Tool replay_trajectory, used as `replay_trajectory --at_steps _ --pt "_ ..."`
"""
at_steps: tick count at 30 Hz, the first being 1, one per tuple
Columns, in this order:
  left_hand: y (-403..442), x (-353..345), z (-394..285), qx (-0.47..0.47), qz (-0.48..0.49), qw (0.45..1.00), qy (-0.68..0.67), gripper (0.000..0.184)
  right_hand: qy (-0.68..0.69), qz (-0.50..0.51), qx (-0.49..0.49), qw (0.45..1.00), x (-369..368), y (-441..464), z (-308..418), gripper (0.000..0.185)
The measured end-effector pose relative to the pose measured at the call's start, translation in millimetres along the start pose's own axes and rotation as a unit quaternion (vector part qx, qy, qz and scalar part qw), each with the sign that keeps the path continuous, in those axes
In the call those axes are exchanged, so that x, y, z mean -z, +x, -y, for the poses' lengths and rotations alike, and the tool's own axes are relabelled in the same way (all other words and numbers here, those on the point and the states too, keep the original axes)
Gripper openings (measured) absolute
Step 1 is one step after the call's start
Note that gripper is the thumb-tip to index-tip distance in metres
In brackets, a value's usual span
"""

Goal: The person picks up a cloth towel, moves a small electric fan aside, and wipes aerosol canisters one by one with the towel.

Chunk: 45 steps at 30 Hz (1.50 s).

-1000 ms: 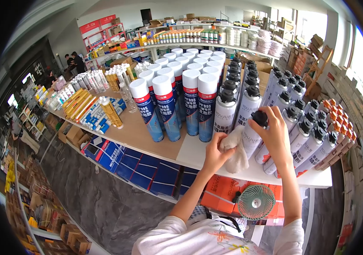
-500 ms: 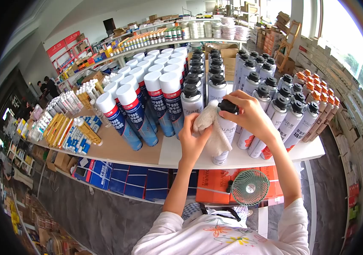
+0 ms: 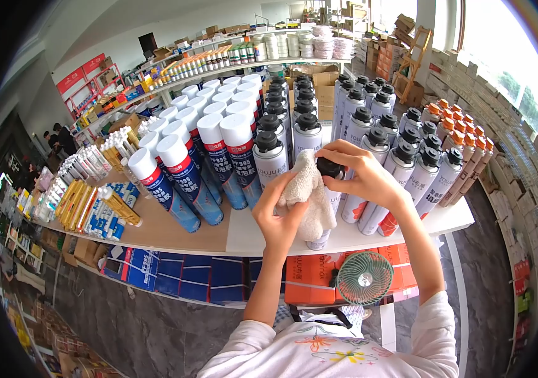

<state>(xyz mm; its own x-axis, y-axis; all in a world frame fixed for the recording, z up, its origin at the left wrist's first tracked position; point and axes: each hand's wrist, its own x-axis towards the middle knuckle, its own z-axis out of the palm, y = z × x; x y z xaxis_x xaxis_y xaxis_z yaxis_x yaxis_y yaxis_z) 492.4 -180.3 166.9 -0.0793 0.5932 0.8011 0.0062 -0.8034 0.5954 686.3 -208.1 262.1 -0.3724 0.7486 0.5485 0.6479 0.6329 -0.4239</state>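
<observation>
Directly in front of me, a white foam can (image 3: 334,198) stands near the table's front edge, partly hidden by cloth and fingers. My right hand (image 3: 370,175) grips its black cap (image 3: 330,167) from the right, thumb and fingers around it. In my left hand (image 3: 279,211) is a bunched cream-white cloth (image 3: 313,211), pressed against the can's left side and reaching up beside the cap. Its lower end hangs over the can's front. Matching black-capped cans (image 3: 401,165) stand to the right, and another (image 3: 307,133) is just behind.
White-capped blue cans (image 3: 184,183) fill the table's middle left, with gold tubes (image 3: 119,206) farther left. Orange-capped cans (image 3: 464,151) stand at the right. Under the white tabletop (image 3: 256,234) are orange boxes (image 3: 310,277) and blue boxes (image 3: 180,277); a green fan (image 3: 364,278) is near my waist.
The cloth in my left hand has moved up the can, closer to the cap. My right hand stays at the cap. The whole view has shifted slightly.
</observation>
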Motion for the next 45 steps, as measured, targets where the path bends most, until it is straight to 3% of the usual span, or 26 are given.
replay_trajectory --at_steps 2,5,8,12,13,17,20,21,26,30,33,37,38,40,43,45 --pt "-16 -9 1 0.026 -0.020 0.999 -0.024 0.041 0.014 0.001 -0.006 1.000 1 -1 -1 0.044" --pt "-60 -11 44 0.190 -0.061 0.979 -0.044 0.037 0.025 0.010 0.033 0.999 3 0 -6 0.043" --pt "-92 -4 75 0.227 -0.038 0.973 -0.017 0.038 0.036 0.022 0.055 0.998 1 2 -12 0.044" --pt "-69 6 55 0.239 0.022 0.971 0.013 0.035 0.046 0.059 0.058 0.995 13 7 -9 0.043" --pt "-58 4 49 0.168 -0.001 0.986 0.007 0.037 0.052 0.067 0.038 0.996 16 7 -8 0.043" --pt "-28 -9 4 0.099 -0.038 0.994 -0.029 0.037 0.049 0.077 0.023 0.996 22 5 -14 0.045" --pt "-44 -19 9 0.070 -0.067 0.995 0.002 0.036 0.058 0.071 -0.008 0.996 21 2 -8 0.045" --pt "-58 -19 22 0.059 -0.059 0.996 0.012 0.043 0.051 0.045 0.020 0.997 17 0 -10 0.042" --pt "-95 -12 43 0.088 -0.036 0.994 0.053 0.043 0.036 0.012 0.017 0.999 15 1 -4 0.036" --pt "-93 -6 41 0.096 -0.018 0.994 0.047 0.042 0.048 0.061 0.011 0.997 18 3 2 0.035" --pt "-90 -4 39 0.101 -0.011 0.994 0.048 0.041 -0.031 0.048 0.030 0.998 14 -5 5 0.049" --pt "-89 -6 40 0.109 -0.016 0.993 0.038 0.041 -0.186 0.017 -0.078 0.979 4 -18 33 0.074" --pt "-89 -7 40 0.118 -0.018 0.992 0.037 0.041 -0.188 -0.029 -0.056 0.980 -3 -20 27 0.078" --pt "-89 -9 38 0.120 -0.020 0.992 0.032 0.040 -0.170 -0.088 -0.097 0.977 -11 -19 31 0.074" --pt "-88 -5 36 0.131 -0.011 0.991 0.036 0.040 -0.109 -0.070 -0.151 0.980 -21 -19 26 0.068" --pt "-87 -6 37 0.105 -0.017 0.994 0.037 0.040 -0.131 -0.088 -0.132 0.979 -26 -19 24 0.065"
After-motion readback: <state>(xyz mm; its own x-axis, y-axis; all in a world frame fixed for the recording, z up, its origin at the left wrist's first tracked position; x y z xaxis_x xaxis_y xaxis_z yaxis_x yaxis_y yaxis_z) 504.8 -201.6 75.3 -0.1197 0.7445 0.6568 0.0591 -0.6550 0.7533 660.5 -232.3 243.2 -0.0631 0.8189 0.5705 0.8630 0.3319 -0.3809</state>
